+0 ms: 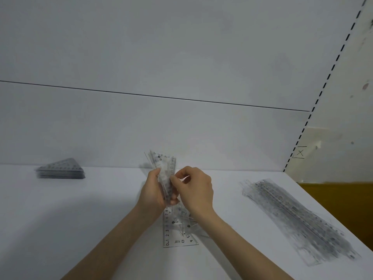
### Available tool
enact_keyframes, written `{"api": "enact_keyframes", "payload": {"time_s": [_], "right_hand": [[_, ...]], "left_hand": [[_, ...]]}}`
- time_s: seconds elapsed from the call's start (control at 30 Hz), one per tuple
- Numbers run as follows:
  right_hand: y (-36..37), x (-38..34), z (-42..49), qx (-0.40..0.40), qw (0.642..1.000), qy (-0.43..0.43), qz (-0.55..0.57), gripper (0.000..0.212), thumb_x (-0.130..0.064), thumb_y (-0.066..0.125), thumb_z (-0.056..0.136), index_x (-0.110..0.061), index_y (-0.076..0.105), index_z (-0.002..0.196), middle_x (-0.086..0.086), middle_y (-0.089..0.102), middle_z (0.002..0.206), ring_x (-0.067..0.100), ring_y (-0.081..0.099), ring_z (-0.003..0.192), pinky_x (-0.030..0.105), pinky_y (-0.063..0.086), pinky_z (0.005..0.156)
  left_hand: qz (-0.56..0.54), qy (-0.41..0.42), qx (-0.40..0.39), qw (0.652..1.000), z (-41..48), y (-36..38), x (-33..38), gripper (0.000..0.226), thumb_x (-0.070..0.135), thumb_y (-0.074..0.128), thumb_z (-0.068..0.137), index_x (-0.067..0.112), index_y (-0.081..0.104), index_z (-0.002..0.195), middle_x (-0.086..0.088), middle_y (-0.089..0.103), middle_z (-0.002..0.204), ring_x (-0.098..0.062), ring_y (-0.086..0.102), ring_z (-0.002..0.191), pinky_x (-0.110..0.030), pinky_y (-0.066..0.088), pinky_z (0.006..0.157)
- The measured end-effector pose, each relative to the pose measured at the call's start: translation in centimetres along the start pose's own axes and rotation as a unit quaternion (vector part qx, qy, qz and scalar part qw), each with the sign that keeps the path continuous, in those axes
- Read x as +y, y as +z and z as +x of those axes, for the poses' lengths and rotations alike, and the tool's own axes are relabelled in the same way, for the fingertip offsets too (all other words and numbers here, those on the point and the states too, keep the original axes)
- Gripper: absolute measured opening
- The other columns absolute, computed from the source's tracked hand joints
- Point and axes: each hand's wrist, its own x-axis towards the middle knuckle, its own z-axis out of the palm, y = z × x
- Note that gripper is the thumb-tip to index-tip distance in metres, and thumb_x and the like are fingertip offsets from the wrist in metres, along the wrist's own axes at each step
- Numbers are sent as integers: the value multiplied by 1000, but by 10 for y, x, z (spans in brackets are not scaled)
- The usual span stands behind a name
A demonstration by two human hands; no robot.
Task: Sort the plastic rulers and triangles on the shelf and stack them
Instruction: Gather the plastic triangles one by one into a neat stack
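Note:
My left hand (152, 191) grips a fanned bunch of clear plastic triangles (163, 164), held upright above the white shelf (80, 209). My right hand (194, 188) pinches the right edge of that bunch with thumb and forefinger. Below my hands, several loose clear triangles (177, 231) lie flat on the shelf. A neat stack of triangles (60, 169) stands at the back left. A long, loosely aligned pile of clear rulers (298, 221) lies diagonally on the right side.
The white back panel (161, 122) rises behind the shelf. On the right, the shelf's edge runs diagonally beside a slotted upright (314, 106). Beyond that edge are a brown surface (341, 203) and a stained wall.

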Motion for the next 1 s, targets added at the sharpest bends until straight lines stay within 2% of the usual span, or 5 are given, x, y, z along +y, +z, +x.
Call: {"api": "enact_keyframes", "payload": {"time_s": [0.2, 0.3, 0.47, 0.63, 1.0], "right_hand": [[-15, 17, 7, -21, 999, -45, -1, 18, -35, 60, 88, -21, 69, 80, -8, 69, 78, 7, 62, 75, 36, 52, 74], [-36, 37, 8, -113, 986, -50, -109, 25, -46, 63, 86, -25, 72, 94, -10, 70, 91, 6, 62, 86, 32, 52, 81], [-60, 51, -5, -245, 949, -42, -194, 60, -57, 74, 72, -24, 64, 121, -8, 63, 113, 7, 57, 104, 29, 48, 90], [-64, 51, -14, -207, 947, -53, -241, 43, -52, 73, 74, -32, 69, 112, -9, 68, 104, 9, 59, 100, 27, 47, 86], [-68, 61, -10, -106, 972, -81, -195, 45, -56, 71, 65, -34, 69, 104, -17, 66, 102, 0, 58, 97, 26, 47, 82]], "left_hand": [[-23, -5, -15, 1000, 0, -1, 5, 25, 24, 32, 96, 9, 49, 84, -6, 49, 56, -14, 39, 36, -18, 31, 36], [-39, 2, 8, 999, 2, -5, 8, 17, 21, 32, 95, 10, 43, 88, -6, 48, 56, -13, 37, 36, -18, 30, 35], [-55, 14, 26, 998, 5, -9, 11, 17, 20, 32, 96, 11, 43, 88, -6, 48, 54, -14, 37, 35, -15, 30, 36], [-55, 15, 33, 998, 5, -10, 10, 17, 20, 33, 96, 11, 46, 93, -6, 49, 55, -13, 37, 36, -16, 30, 35], [-67, 17, 47, 997, 8, -17, 13, 13, 21, 38, 94, 10, 44, 94, -7, 48, 57, -15, 38, 37, -16, 32, 36]]}}
